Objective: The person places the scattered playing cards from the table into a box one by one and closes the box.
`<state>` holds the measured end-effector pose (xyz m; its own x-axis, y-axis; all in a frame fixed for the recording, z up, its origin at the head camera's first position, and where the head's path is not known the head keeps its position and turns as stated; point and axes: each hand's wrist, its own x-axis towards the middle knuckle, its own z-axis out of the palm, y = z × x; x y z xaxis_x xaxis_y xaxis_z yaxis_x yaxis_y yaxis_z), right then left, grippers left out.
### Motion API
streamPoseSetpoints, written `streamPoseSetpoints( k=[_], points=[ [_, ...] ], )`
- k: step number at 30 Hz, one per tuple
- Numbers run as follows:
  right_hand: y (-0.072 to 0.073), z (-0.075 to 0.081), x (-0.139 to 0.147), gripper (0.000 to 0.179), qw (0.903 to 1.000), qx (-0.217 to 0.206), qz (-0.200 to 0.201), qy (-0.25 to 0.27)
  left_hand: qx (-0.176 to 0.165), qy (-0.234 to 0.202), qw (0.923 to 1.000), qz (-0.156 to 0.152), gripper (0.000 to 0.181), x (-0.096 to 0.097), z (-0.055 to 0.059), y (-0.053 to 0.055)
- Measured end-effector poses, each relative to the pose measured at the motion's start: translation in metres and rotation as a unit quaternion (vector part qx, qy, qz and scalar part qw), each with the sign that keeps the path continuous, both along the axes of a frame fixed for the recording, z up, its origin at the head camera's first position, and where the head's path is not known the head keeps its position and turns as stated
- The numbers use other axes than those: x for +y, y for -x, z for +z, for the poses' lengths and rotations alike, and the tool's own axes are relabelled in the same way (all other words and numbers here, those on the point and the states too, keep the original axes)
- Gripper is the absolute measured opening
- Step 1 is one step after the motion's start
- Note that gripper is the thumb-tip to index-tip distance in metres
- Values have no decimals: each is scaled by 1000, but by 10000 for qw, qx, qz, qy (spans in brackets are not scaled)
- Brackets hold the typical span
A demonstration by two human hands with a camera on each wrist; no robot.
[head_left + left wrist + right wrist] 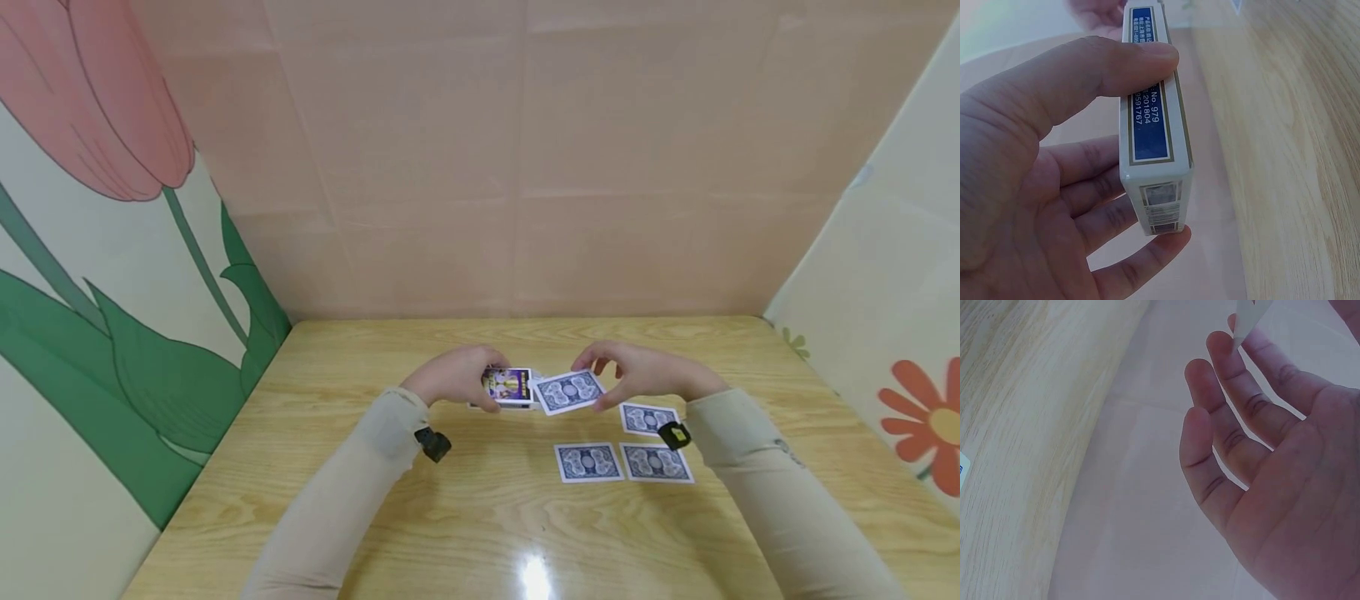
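Observation:
My left hand (459,375) grips a playing card box (510,386) from its left side, a purple and yellow picture uppermost. The left wrist view shows the thumb on the box's blue printed edge (1150,131) and fingers under its far side. To the right of the box, my right hand (645,372) pinches a playing card (570,392), blue patterned back up, between thumb and fingers. The card's left edge is close to the box; whether they touch I cannot tell. In the right wrist view only a pale corner of the card (1247,325) shows.
Three more cards lie back up on the wooden table (480,517): a front left card (588,463), a front right card (657,463) and a card behind it (645,418), partly covered by the right wrist camera (674,434). A pinkish wall (517,167) stands behind.

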<state>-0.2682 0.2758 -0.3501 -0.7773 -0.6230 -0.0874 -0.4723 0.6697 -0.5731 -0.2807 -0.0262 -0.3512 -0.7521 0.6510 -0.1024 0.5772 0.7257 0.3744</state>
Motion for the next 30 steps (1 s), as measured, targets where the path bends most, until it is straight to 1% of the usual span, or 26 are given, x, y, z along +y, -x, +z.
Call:
streamPoseSetpoints(
  k=[3,10,19,24,30],
  points=[
    [0,-1,0,58,10000,6,27,21,2,-1,10000,12,61,0,-1,0],
    [0,0,-1,58,9999,-90,-45,-1,10,-20,10000,0,62,0,-2,1],
    [-2,3,-2,58,10000,-59,-39,-45,-14,-24,10000,20,62,-1,-2,1],
    [0,2,-2,58,10000,-48,-68,-36,-40,-39,10000,13,62,-1,-1,0],
    [4,0,-1,59,9997,-155,-135,-114,-85,-86,9999,7,61,-1,0,-1]
  ],
)
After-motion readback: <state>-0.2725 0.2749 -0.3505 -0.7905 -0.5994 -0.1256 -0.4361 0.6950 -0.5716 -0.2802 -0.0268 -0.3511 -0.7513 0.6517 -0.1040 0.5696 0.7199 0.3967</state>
